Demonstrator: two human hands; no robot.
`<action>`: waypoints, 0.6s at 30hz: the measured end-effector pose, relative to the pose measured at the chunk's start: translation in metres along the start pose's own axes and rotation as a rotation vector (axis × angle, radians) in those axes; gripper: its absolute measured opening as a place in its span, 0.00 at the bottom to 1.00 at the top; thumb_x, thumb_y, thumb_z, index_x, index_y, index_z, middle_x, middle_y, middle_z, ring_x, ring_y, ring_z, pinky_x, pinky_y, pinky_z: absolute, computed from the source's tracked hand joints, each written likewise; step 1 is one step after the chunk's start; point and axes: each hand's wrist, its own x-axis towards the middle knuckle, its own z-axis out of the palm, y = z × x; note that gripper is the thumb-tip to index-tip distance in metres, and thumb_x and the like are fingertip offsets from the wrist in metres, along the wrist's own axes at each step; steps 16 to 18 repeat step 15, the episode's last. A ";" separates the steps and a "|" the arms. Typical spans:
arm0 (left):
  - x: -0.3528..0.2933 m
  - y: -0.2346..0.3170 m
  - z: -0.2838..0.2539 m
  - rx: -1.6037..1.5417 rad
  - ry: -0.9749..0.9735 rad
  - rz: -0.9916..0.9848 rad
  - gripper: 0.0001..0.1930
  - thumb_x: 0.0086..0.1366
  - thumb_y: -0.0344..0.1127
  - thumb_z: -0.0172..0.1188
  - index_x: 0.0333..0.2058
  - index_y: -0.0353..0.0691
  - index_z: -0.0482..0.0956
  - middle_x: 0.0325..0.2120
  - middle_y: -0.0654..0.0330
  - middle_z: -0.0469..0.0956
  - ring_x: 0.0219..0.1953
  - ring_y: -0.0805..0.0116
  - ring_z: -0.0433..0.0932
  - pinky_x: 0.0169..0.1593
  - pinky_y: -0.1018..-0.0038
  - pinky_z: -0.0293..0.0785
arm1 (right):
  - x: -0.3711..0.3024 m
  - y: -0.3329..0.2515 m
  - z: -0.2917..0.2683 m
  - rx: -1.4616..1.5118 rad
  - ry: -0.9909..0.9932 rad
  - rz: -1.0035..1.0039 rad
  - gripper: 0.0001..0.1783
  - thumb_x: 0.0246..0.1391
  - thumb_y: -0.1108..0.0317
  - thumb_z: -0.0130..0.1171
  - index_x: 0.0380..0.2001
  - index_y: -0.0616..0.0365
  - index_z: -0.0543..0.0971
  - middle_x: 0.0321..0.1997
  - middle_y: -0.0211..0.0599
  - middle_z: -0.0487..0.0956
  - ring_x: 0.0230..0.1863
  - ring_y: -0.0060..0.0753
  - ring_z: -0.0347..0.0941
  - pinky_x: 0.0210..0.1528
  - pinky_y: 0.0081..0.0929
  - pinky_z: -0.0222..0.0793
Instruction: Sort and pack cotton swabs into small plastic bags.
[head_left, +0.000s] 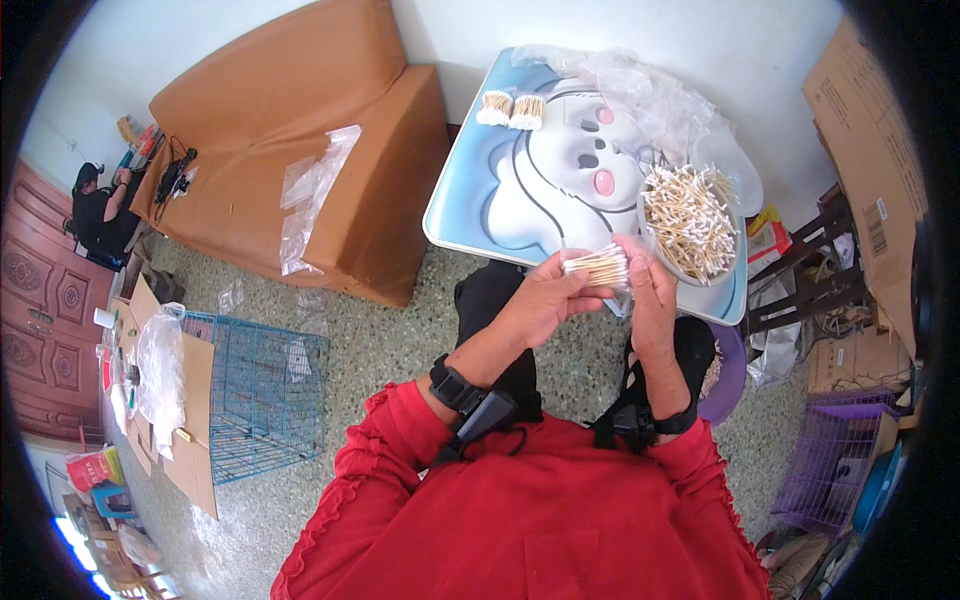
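Observation:
Over the near edge of the low table (470, 215), both my hands hold one bundle of cotton swabs (600, 267), its sticks lying roughly crosswise. My left hand (540, 300) grips it from the left, thumb on top. Fingers of my right hand (650, 290) close around its right end, where some clear plastic seems to show. Just beyond that hand stands a round bowl (688, 272) heaped with loose cotton swabs (690, 220). Two packed bundles of cotton swabs (511, 110) lie side by side at the table's far left.
Clear plastic bags (640, 85) cover the table's back right. A purple basin (725, 375) sits on the floor by my right leg. To the left are a brown sofa (290, 160) and a blue wire cage (265, 395). Another person (100, 215) sits far left. Large cardboard (870, 160) leans at right.

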 end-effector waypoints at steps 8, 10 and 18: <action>0.020 0.014 -0.033 0.016 0.184 -0.005 0.16 0.61 0.32 0.52 0.48 0.40 0.63 0.40 0.54 0.74 0.39 0.60 0.77 0.39 0.73 0.76 | 0.031 0.030 0.004 -0.019 -0.059 0.076 0.19 0.60 0.62 0.41 0.48 0.64 0.71 0.45 0.36 0.74 0.43 0.22 0.68 0.45 0.19 0.64; 0.024 0.018 -0.042 0.014 0.226 0.022 0.18 0.61 0.33 0.53 0.49 0.40 0.62 0.40 0.53 0.74 0.39 0.59 0.77 0.39 0.72 0.76 | 0.042 0.034 0.009 -0.004 -0.080 0.188 0.19 0.60 0.61 0.42 0.48 0.61 0.72 0.44 0.33 0.75 0.39 0.19 0.69 0.36 0.16 0.67; 0.022 0.034 -0.058 0.200 0.369 0.107 0.31 0.59 0.36 0.55 0.57 0.42 0.51 0.59 0.54 0.51 0.45 0.56 0.73 0.42 0.69 0.74 | 0.069 0.059 0.020 -0.077 -0.119 0.229 0.20 0.60 0.58 0.42 0.50 0.56 0.71 0.47 0.30 0.74 0.41 0.17 0.68 0.33 0.15 0.68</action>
